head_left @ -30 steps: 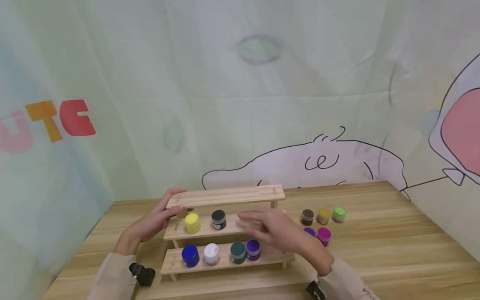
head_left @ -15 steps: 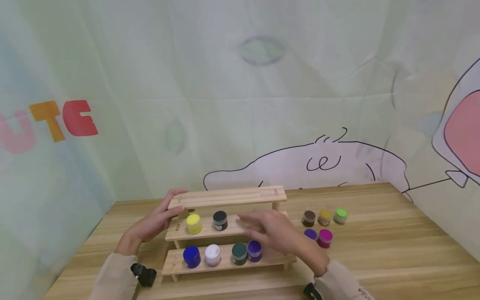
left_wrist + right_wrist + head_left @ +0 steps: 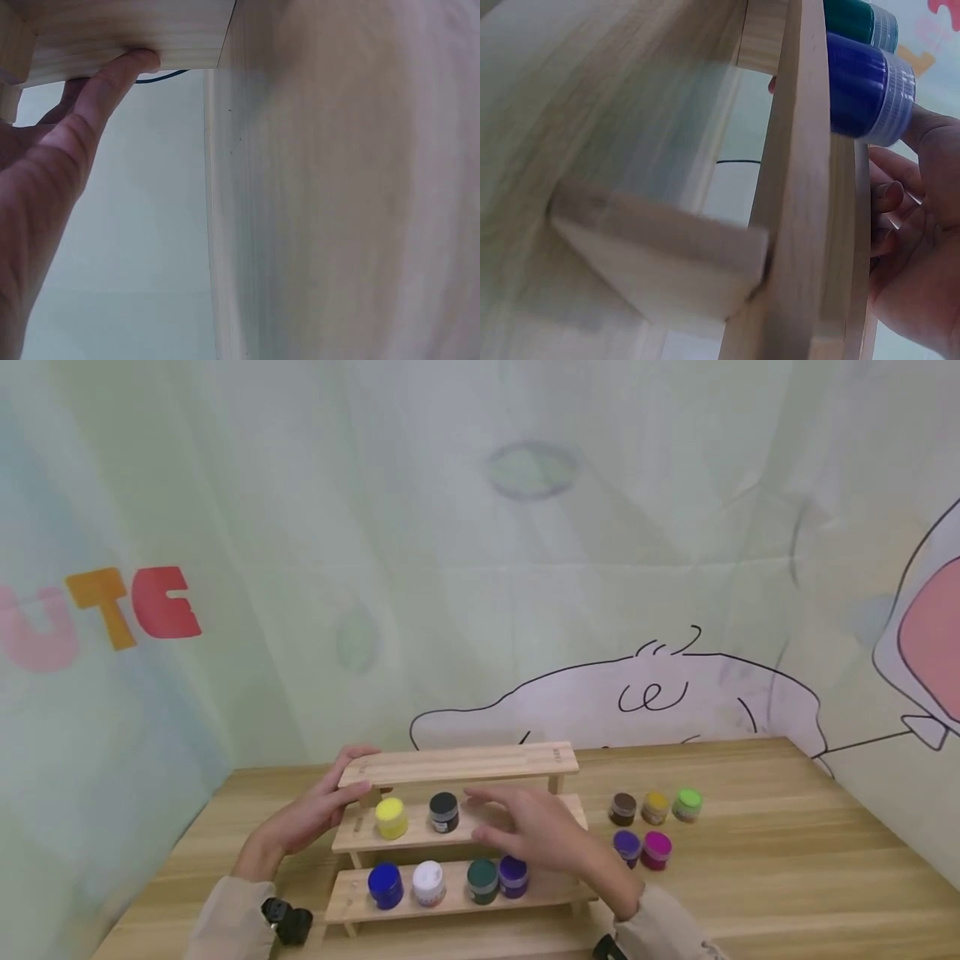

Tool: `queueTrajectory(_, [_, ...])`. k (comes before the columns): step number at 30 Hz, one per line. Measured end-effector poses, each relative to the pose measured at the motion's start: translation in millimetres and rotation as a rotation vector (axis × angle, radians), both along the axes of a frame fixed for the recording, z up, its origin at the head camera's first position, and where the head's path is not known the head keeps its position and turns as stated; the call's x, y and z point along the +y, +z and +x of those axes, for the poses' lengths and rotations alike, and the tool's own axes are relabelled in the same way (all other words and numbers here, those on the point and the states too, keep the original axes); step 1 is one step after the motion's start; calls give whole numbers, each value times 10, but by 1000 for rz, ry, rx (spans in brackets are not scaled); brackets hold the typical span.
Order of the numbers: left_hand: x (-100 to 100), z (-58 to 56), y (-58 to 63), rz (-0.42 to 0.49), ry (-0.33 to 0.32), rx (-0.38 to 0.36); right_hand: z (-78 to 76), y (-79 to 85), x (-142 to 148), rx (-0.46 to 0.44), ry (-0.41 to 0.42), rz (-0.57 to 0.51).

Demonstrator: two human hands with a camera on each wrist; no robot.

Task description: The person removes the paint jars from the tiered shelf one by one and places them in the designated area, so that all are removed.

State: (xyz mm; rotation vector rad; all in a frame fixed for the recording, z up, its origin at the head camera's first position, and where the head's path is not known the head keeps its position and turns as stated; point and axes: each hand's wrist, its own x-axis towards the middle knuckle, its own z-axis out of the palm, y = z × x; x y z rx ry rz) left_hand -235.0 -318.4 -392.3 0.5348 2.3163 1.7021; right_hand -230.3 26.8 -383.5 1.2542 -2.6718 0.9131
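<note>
A three-tier wooden rack (image 3: 457,767) stands on the table. At its upper left end my left hand (image 3: 311,807) grips the top board, thumb on the front side; the left wrist view has a finger (image 3: 112,82) against the wood. My right hand (image 3: 532,827) hovers over the middle tier, fingers extended and apart, fingertips just right of a black-lidded paint jar (image 3: 444,812). Nothing shows between them. A yellow jar (image 3: 392,818) sits left of the black one. On the bottom tier are blue (image 3: 386,886), white (image 3: 429,883), dark green (image 3: 482,882) and purple (image 3: 870,90) jars.
Right of the rack, several more jars stand on the table (image 3: 765,827): brown (image 3: 622,809), ochre (image 3: 655,808), light green (image 3: 687,805), violet (image 3: 627,847) and magenta (image 3: 657,851). A printed cloth backdrop (image 3: 450,568) hangs behind the table.
My right hand has moved slightly left, its fingertips closer to the black jar and its thumb farther from the fingers. The left hand keeps its hold; the jars stay put.
</note>
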Motion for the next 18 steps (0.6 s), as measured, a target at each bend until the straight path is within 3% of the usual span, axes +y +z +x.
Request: queueTrajectory(18, [11, 68, 26, -3, 44, -24, 1, 30, -321, 3, 37, -4])
